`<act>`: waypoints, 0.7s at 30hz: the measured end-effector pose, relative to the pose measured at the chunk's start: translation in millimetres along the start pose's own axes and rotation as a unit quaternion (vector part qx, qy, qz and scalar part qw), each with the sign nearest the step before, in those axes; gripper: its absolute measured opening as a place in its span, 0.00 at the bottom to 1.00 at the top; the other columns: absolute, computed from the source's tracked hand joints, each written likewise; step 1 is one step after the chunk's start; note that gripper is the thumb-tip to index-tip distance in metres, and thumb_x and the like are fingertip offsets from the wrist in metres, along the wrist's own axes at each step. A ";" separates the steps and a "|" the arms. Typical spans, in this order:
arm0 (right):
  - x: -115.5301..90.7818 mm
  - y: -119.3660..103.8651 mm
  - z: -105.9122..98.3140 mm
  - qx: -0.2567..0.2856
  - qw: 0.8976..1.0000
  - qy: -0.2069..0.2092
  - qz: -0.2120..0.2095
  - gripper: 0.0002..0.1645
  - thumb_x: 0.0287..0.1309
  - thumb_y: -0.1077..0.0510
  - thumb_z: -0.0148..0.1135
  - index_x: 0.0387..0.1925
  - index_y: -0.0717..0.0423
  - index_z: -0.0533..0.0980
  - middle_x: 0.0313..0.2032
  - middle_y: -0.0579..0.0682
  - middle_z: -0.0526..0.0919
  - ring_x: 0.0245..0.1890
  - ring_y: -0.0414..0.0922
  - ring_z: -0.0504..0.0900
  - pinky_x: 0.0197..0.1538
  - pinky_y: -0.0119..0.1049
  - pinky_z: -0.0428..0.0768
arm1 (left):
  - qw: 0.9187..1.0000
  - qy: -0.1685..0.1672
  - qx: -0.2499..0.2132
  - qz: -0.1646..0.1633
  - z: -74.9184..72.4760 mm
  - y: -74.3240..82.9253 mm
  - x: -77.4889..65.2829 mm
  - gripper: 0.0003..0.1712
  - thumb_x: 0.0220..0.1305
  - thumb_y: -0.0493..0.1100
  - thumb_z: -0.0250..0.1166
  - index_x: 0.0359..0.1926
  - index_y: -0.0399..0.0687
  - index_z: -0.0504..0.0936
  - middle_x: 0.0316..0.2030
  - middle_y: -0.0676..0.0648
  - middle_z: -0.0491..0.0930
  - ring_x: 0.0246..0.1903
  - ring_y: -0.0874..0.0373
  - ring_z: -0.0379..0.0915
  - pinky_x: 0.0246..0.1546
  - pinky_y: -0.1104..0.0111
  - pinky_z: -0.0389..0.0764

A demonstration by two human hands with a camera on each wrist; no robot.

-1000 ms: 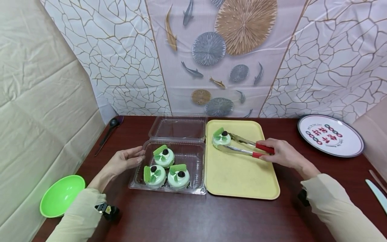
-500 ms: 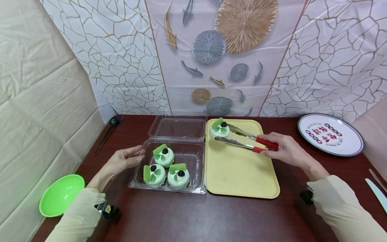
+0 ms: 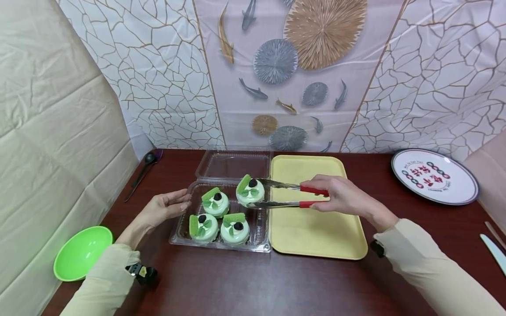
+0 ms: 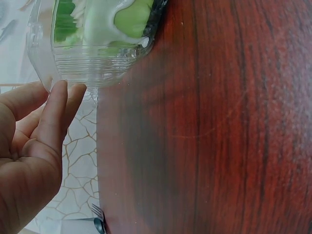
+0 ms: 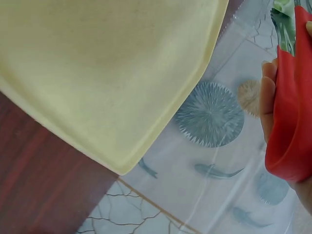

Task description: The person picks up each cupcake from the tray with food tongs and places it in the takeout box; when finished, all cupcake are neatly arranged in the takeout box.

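Observation:
My right hand (image 3: 341, 195) grips red-handled metal tongs (image 3: 314, 204). Between the tong tips is a small round cake (image 3: 250, 193) with pale green cream, a dark berry and a green biscuit, over the right rear part of a clear plastic box (image 3: 258, 239). Three similar cakes sit in that box: one at the left rear (image 3: 215, 206), two along the front. At the box's left side, my left hand (image 3: 166, 207) touches the clear wall with its fingertips, fingers fairly straight. In the right wrist view the red handles (image 5: 292, 122) lie in my right hand.
The box's hinged lid (image 3: 237, 166) lies folded back behind it. A yellow tray (image 3: 316, 237) stands against its right side. Farther right are a white plate (image 3: 454, 184) and a knife (image 3: 493, 250). On the left lie a green bowl (image 3: 83, 252) and a dark spoon (image 3: 148, 162).
My right hand has moved left with the tongs, carrying the cake from the yellow tray to over the plastic box. The left hand has stayed at the box's side.

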State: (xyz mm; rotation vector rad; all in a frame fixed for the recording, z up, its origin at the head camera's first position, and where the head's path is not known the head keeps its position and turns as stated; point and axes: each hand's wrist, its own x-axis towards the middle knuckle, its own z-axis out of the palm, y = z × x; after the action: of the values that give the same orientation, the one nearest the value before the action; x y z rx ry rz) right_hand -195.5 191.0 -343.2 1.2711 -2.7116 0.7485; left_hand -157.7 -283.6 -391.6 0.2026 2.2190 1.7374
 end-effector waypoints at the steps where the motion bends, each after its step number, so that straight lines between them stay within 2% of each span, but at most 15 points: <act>1: 1.8 -0.9 0.1 -0.008 1.000 -0.002 -0.005 0.28 0.47 0.62 0.72 0.54 0.58 0.81 0.46 0.48 0.85 0.38 0.38 0.79 0.40 0.32 0.78 | 1.000 -0.001 0.000 0.002 0.2 0.0 0.1 0.38 0.69 0.32 0.57 0.72 0.23 0.48 0.67 0.20 0.55 0.47 0.79 0.75 0.47 0.82 0.77; 6: 8.9 -4.0 -1.3 -0.032 0.999 -0.017 -0.015 0.27 0.48 0.59 0.72 0.54 0.57 0.81 0.44 0.47 0.85 0.36 0.41 0.81 0.40 0.35 0.79 | 1.000 0.001 0.000 -0.002 0.0 0.3 0.4 0.38 0.69 0.32 0.57 0.72 0.23 0.49 0.68 0.21 0.55 0.47 0.79 0.75 0.47 0.82 0.77; 11: 15.9 -6.8 -3.3 -0.051 0.998 -0.028 -0.022 0.28 0.46 0.58 0.72 0.53 0.55 0.81 0.42 0.45 0.85 0.36 0.39 0.80 0.39 0.36 0.79 | 1.000 0.002 0.002 -0.011 -0.9 0.9 0.1 0.38 0.69 0.33 0.56 0.73 0.24 0.49 0.68 0.22 0.56 0.47 0.79 0.75 0.47 0.82 0.78; 21: 27.4 -14.6 -7.8 -0.066 0.996 -0.057 -0.009 0.28 0.44 0.58 0.72 0.51 0.55 0.82 0.36 0.43 0.82 0.30 0.38 0.75 0.34 0.32 0.73 | 1.000 0.003 0.008 -0.024 -0.4 1.4 0.2 0.38 0.70 0.34 0.57 0.73 0.27 0.49 0.69 0.24 0.56 0.47 0.80 0.75 0.47 0.81 0.79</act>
State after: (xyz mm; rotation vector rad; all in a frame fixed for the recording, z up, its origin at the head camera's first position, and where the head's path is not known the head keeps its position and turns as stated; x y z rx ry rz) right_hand -204.0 167.0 -323.7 1.3454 -2.7795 0.5001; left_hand -158.2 -283.5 -390.2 0.1460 2.2240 1.6989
